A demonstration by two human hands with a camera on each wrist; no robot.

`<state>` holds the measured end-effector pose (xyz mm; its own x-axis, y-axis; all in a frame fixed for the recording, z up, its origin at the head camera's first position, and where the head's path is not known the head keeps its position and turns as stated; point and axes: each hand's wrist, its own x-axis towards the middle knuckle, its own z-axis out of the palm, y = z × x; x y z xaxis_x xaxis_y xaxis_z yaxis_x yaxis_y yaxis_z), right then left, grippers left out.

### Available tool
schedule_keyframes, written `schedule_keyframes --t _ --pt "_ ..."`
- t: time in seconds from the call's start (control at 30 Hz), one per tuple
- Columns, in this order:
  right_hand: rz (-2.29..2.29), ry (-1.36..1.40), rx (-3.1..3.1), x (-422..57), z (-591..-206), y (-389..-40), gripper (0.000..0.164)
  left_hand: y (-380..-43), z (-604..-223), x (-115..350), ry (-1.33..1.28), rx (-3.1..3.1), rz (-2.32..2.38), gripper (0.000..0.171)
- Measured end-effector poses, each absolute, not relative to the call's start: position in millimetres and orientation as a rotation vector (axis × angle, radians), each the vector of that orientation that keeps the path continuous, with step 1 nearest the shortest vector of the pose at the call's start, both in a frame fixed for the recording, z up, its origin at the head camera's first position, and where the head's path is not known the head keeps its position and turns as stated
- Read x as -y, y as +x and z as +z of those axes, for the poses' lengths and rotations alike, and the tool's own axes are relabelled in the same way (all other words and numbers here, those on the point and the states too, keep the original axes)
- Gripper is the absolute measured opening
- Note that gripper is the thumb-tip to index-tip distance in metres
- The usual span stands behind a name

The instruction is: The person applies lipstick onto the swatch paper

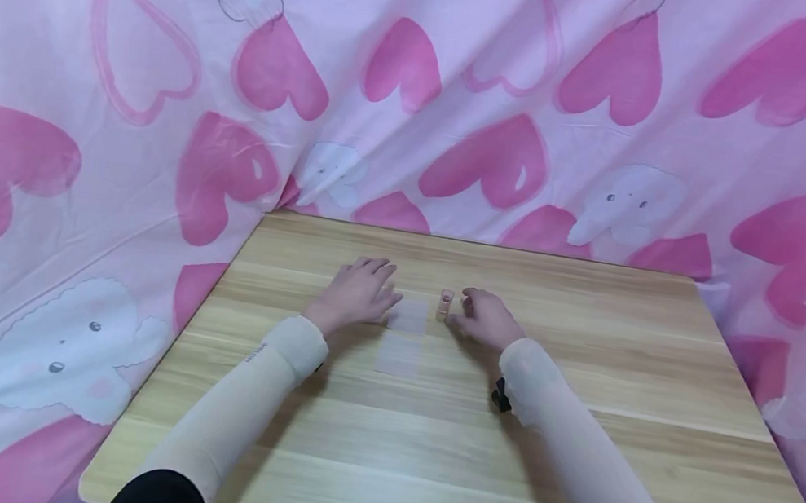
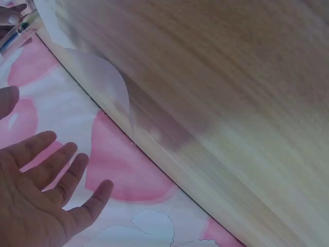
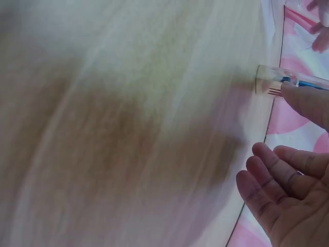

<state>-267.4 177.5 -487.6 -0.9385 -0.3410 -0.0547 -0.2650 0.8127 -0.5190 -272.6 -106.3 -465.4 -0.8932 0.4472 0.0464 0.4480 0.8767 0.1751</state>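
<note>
A clear upright container [image 1: 445, 305] with thin coloured items inside stands on the wooden table. In the right wrist view, blue and brownish strips show through the container's wall [image 3: 264, 73]. My right hand [image 1: 488, 319] is just right of it, fingers loosely bent and apart. The thumb overlaps the container in that view; whether it touches, I cannot tell. A thin translucent sheet [image 1: 399, 355] lies left of the container, and the left wrist view shows its curled edge [image 2: 105, 77]. My left hand [image 1: 357, 294] is at the sheet's left side, fingers spread, holding nothing.
The wooden table [image 1: 381, 462] has its far edge against a pink and white curtain [image 1: 486, 162] printed with hearts and cartoon animals. The curtain also hangs along the left and right sides. A black wrist device [image 1: 502, 395] sits on my right forearm.
</note>
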Motion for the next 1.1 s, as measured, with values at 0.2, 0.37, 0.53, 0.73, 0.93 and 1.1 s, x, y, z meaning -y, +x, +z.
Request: schedule_keyframes --t 0.2,0.37,0.53,0.73,0.93,1.1 --pt "-0.808 -0.422 -2.803 -172.8 -487.9 -273.4 0.057 -274.7 -465.3 103.3 -0.709 3.018 -0.282 0.07" --pt "-0.841 -0.446 -2.78 -168.6 -490.4 -277.7 0.056 -275.2 -465.2 101.4 -0.704 3.043 -0.242 0.072" --pt "-0.849 -0.497 -2.767 -163.6 -493.6 -280.8 0.05 -275.5 -464.7 100.4 -0.698 3.063 -0.234 0.072" --pt "-0.823 -0.55 -2.782 -159.5 -494.3 -281.7 0.041 -275.2 -464.4 99.1 -0.707 3.057 -0.2 0.072" --pt "-0.837 -0.562 -2.79 -157.5 -498.0 -283.0 0.034 -273.1 -465.0 97.6 -0.727 3.057 -0.184 0.074" --pt "-0.853 -0.592 -2.791 -156.8 -497.8 -282.6 0.024 -272.0 -464.8 95.6 -0.733 3.056 -0.177 0.075"
